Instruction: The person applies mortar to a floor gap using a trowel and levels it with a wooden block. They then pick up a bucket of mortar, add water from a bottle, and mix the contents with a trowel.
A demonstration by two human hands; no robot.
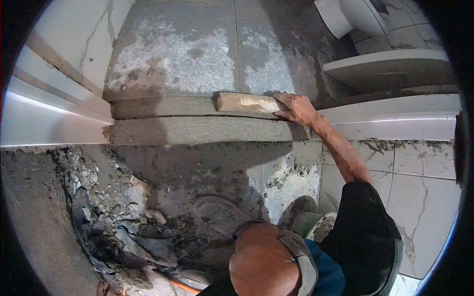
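The right hand (pixel 300 110) holds one end of a pale, squared wooden block (pixel 247 103), its grip pinching the wood between the thumb at the near side and the fingers at the far side. The block lies lengthwise over the far one of two long, gray, grainy mortar strips (pixel 163 106), which run side by side with a narrow dark groove between them. The near strip has a flat, sandy top and a ragged lower edge. The left hand is out of view, so its grip cannot be told. Beyond the strips, the gray floor (pixel 197 59) is smeared with chalky white patches. Smooth white frames (pixel 59 116) flank both ends. On the near side, jagged rubble (pixel 123 207) is heaped beside rough, damp-looking ground, and a round bucket (pixel 321 227) stands near the black sleeve (pixel 363 222). Glossy veined tiles (pixel 419 207) cover the right side.
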